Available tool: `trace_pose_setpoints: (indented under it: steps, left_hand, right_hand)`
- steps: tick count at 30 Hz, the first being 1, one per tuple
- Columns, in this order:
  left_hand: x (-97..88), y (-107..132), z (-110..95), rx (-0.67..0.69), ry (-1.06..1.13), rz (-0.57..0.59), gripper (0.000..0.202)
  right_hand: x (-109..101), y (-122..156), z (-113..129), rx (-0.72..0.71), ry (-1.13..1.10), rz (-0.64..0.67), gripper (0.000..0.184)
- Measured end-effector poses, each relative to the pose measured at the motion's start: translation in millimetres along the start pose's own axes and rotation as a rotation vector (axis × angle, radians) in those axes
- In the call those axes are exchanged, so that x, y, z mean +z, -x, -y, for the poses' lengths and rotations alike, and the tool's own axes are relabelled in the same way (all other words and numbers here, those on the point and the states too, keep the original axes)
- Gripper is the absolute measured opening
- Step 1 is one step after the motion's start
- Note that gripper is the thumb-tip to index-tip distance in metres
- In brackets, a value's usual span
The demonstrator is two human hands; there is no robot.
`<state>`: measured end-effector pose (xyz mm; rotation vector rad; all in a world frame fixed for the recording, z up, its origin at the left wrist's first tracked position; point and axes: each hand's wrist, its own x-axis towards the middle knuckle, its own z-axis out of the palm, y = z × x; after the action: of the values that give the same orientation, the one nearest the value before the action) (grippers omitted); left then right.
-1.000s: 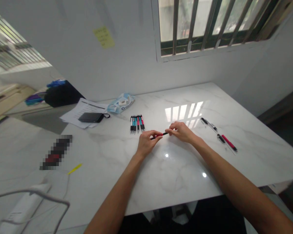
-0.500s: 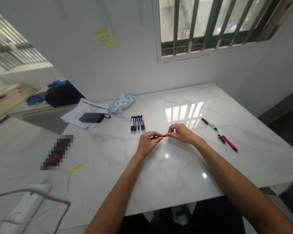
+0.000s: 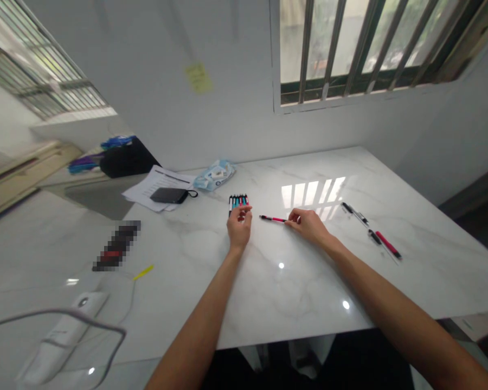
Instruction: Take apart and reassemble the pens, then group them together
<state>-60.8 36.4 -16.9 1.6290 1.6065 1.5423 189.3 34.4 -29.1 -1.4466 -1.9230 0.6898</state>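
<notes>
A red and black pen points leftward over the white marble-patterned table. My right hand pinches its right end between thumb and fingers. To the left, my left hand is apart from that pen, its fingers curved with a gap between them and nothing visible inside. It is just in front of a row of several pens in white, blue and red, and covers their lower ends. Whether it touches them I cannot tell.
Pen parts lie at the right, among them a red barrel and a black grip. At the back left are a wipes packet, papers and a black pouch. A white power strip and cable occupy the left.
My left hand has let go of the red pen and moved left to the row of pens. My right hand still holds the pen. The view has shifted slightly left.
</notes>
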Motion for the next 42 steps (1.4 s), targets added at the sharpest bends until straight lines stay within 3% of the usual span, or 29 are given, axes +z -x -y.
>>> trace_pose_setpoints:
  steps: [3, 12, 21, 31, 37, 40, 42]
  left_hand:
    - [-4.9, -3, 2, -0.016, 0.003, -0.092, 0.016]
    - [-10.8, -4, 0, -0.032, -0.038, -0.220, 0.027]
    - [-13.2, 0, -3, -0.043, 0.006, -0.225, 0.028]
    - [-14.3, -3, 0, -0.028, 0.006, -0.241, 0.028]
    - [-13.4, -2, -3, 0.005, -0.014, -0.210, 0.027]
    - [-11.2, -2, -3, 0.008, -0.015, -0.197, 0.027]
    - [-8.1, -2, -3, 0.026, -0.001, -0.177, 0.026]
  right_hand:
    - [5, 0, 0, 0.003, 0.029, -0.019, 0.011]
    - [19, -12, 31, 0.012, 0.105, 0.095, 0.030]
    - [64, -66, 74, 0.154, 0.158, 0.084, 0.029]
    - [85, -81, 95, 0.156, 0.181, 0.116, 0.028]
    - [72, -70, 86, 0.081, 0.149, 0.150, 0.032]
    - [45, -48, 64, -0.060, 0.084, 0.172, 0.039]
    - [16, -28, 41, -0.209, 0.042, 0.135, 0.044]
